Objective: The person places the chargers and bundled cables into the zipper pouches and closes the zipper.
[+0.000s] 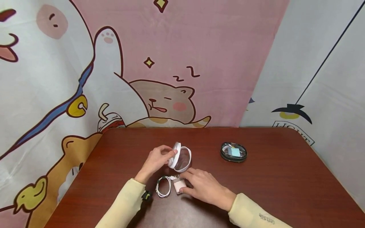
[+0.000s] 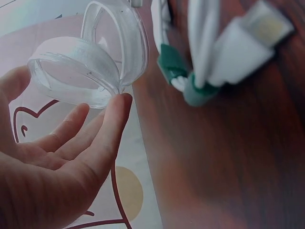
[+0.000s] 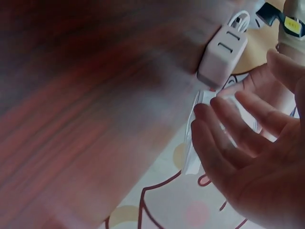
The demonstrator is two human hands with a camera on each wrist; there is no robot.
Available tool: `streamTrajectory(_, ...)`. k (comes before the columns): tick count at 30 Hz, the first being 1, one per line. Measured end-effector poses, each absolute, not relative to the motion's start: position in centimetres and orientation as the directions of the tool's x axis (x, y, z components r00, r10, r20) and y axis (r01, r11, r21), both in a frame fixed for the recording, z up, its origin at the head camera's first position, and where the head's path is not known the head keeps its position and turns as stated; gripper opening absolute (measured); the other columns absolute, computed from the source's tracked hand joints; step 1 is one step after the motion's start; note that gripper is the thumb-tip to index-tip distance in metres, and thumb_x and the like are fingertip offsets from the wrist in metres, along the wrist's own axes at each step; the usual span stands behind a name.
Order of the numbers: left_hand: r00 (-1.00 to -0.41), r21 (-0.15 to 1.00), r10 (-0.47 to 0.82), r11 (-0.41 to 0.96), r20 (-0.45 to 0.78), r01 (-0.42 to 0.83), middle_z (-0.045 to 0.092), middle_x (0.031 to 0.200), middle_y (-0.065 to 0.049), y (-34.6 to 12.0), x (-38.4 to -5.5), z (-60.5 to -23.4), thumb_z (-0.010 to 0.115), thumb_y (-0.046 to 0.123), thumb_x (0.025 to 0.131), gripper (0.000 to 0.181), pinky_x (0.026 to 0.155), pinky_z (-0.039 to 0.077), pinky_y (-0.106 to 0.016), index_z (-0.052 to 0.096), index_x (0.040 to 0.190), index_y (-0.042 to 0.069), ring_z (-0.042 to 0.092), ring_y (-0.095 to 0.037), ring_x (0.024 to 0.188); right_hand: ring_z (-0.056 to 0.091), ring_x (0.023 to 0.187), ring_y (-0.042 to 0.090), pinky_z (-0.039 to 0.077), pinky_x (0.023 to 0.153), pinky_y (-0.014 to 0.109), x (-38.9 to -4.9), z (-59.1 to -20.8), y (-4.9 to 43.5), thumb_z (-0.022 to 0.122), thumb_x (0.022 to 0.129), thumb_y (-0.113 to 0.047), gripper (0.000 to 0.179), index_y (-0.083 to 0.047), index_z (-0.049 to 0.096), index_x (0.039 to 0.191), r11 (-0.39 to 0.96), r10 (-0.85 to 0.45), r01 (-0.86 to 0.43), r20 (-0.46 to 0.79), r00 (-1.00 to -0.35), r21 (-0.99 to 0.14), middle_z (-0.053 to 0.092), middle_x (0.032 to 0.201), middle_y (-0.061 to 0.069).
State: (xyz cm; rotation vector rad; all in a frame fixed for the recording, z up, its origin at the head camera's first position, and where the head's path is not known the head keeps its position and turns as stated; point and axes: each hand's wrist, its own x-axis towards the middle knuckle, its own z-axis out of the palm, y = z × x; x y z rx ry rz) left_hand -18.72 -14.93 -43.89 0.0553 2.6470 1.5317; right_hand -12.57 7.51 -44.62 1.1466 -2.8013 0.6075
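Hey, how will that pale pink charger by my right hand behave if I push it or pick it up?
The pale pink charger should probably slide rather than roll, since its body is boxy. It's likely stiff, judging by the crisp block shape around its two port slots. Its smooth-looking casing may be slightly slippery.

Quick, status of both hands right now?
Left hand: holding the clear white-rimmed case.
Right hand: open, at the pale pink charger; contact unclear.

From above, the head view faces forward and down across the table (image 1: 285, 177); both wrist views look from close in, tilted, and share the clear case (image 2: 129, 43) and white cable (image 2: 205, 38).
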Motion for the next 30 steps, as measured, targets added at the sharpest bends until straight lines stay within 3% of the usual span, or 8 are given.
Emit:
streamTrajectory(5,-0.997,0.864,0.063,0.503,-0.054,-0.015,0.076,0.108,-0.011,-15.2,-18.7,-43.9,0.075,0.048,0.093,0.051,0.072,0.058,-0.029,0.071,0.119,0.005,0.072,-0.018,0.087,0.067,0.089,0.022,0.055,0.064,0.041,-12.1,-44.9,6.3,0.076,0.090,-0.054,0.051,-0.016,0.070,0.124,0.690,-0.639,-0.665,0.192,-0.745,-0.284,0.068,0.110,0.001)
streamTrajectory(14,-0.994,0.883,0.073,0.469,-0.079,-0.036,0.075,0.109,-0.014,-15.6,-18.8,-44.2,0.075,0.045,0.093,0.049,0.076,0.060,-0.037,0.070,0.119,0.003,0.073,-0.019,0.085,0.062,0.072,0.022,0.051,0.053,0.037,-11.6,-45.6,4.8,0.079,0.080,-0.064,0.059,-0.012,0.066,0.105,0.757,-0.602,-0.637,0.226,-0.766,-0.143,0.063,0.092,0.002)
streamTrajectory(23,-0.994,0.884,0.075,0.467,-0.075,-0.031,0.076,0.107,-0.013,-15.6,-18.9,-44.3,0.075,0.044,0.093,0.049,0.076,0.061,-0.038,0.070,0.118,0.001,0.073,-0.018,0.083,0.058,0.063,0.021,0.047,0.048,0.035,-11.8,-46.0,5.5,0.088,0.075,-0.045,0.047,-0.011,0.061,0.093,0.747,-0.601,-0.648,0.270,-0.753,-0.145,0.057,0.079,0.001)
streamTrajectory(30,-0.995,0.884,0.069,0.467,-0.066,-0.026,0.076,0.106,-0.013,-15.8,-18.9,-44.3,0.075,0.043,0.093,0.048,0.074,0.060,-0.034,0.070,0.118,0.002,0.073,-0.018,0.084,0.054,0.061,0.020,0.045,0.047,0.035,-12.5,-45.7,8.1,0.087,0.074,-0.034,0.041,-0.009,0.063,0.095,0.770,-0.562,-0.605,0.233,-0.793,-0.203,0.054,0.078,0.000)
